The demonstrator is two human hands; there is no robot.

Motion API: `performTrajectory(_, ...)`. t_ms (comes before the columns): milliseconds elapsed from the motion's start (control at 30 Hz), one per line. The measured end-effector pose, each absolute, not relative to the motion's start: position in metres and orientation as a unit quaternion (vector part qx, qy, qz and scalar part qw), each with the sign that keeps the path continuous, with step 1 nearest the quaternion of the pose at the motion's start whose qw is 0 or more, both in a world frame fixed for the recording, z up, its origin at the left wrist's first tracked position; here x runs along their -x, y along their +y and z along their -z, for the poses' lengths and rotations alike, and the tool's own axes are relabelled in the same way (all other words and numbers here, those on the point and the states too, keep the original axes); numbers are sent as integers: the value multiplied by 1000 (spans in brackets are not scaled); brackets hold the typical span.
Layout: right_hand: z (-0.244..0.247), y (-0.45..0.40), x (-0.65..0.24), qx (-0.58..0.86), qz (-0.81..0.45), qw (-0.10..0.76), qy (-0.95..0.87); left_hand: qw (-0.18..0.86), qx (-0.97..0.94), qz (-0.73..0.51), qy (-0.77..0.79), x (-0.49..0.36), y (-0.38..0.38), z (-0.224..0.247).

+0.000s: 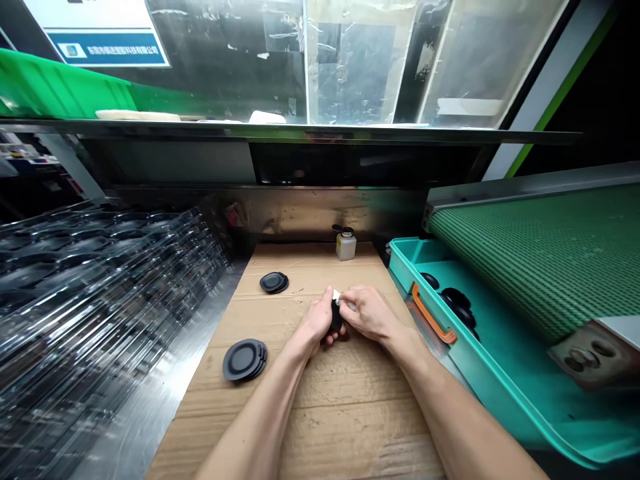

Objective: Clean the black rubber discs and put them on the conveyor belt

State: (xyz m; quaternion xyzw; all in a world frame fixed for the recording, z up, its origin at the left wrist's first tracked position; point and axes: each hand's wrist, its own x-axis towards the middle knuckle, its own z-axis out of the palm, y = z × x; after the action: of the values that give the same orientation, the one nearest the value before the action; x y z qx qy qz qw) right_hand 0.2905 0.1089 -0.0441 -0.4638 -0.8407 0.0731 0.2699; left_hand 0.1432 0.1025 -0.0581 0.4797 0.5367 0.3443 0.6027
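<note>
My left hand is closed around a small black part, mostly hidden by the fingers. Against that part my right hand is pinched, with a small white piece, perhaps cloth or paper, showing between the two hands. Both hands are just above a cardboard sheet. To their left lie two small stacks of black round discs: a farther stack and a nearer stack. Beyond the hands, a white bottle with a dark metal top stands upright near the sheet's far edge.
On the right, a teal bin with an orange handle holds several black parts, beneath the end of a green conveyor belt. Clear plastic trays are stacked at left. A shelf crosses ahead, carrying a green crate.
</note>
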Motion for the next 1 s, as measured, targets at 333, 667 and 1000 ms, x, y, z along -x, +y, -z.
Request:
performTrajectory(333,41,110,-294,440,-57,270,-855,587,-493,-338,545,-145,99,54)
performTrajectory(667,39,108,-292,425,-58,281,-859,584,-505,-349,531,-143,99,59)
performTrajectory(1000,36,105,-293,444,-105,279,-845,567,-515,-347,541,-147,94,59)
